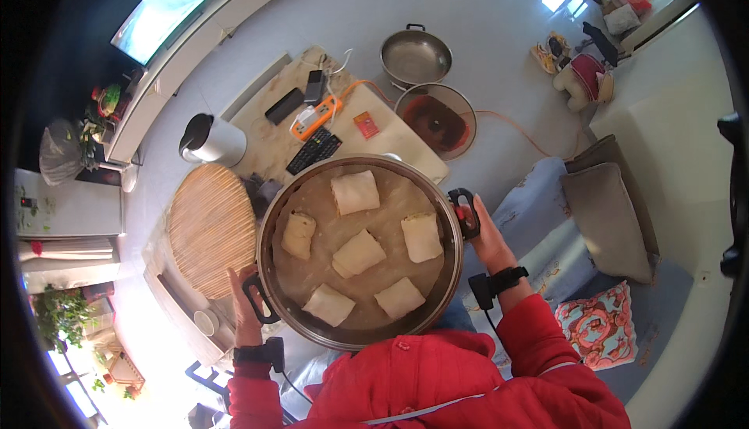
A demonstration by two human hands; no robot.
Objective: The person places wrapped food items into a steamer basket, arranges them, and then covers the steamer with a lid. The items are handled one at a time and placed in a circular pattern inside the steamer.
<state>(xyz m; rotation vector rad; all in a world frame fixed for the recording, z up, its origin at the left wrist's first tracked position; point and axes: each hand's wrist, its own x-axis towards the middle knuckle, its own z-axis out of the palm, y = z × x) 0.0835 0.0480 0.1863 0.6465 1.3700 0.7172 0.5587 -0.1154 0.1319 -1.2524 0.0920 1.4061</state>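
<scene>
A large round steamer pot (270, 306) is held level in front of my body. My left hand (246, 306) grips its black side handle (264, 303) on the left. On the opposite side, my right hand (487, 233) is closed around the other black handle (466, 212). A pale steamer cloth (310, 192) lines the inside. Several folded dough rolls (358, 252) lie spaced apart on it, one in the middle and the others around it. Both wrists wear black straps with small devices and cables.
Beyond the pot stands a marble-topped table (386, 142) with a remote control (314, 150), an orange power strip (316, 118) and a white electric kettle (217, 141). A round reed mat (210, 230) lies at left. A steel pan (416, 57) and a glass lid (436, 121) are past the table; a sofa (526, 218) is right.
</scene>
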